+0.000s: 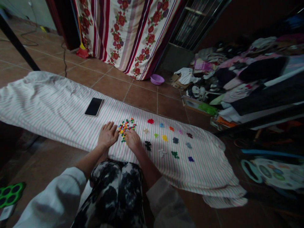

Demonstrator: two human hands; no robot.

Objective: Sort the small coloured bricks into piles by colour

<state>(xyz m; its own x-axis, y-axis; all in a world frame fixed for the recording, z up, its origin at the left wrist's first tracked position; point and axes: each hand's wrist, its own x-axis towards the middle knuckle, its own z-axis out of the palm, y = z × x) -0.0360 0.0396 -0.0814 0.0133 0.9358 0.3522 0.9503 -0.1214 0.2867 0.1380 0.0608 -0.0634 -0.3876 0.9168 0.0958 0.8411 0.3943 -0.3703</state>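
A loose heap of small multicoloured pieces (127, 125) lies on a striped cloth (64, 104); they look like beads, too small to tell for sure. My left hand (108, 134) rests flat on the cloth at the heap's left edge, fingers stretched out. At its near right side my right hand (133, 140) reaches in with fingers drawn together in a pinch; whatever is between the fingertips is hidden. To the right, small single-colour piles are spread in rows, among them red (150, 121), yellow (164, 138), black (148, 145), green (175, 154) and dark blue (191, 159).
A phone (94, 106) with a dark screen lies on the cloth left of the heap. Beyond, a purple basin (157, 79) stands on the tiled floor by a flowered curtain (128, 34). Clothes (228, 69) are heaped at the right.
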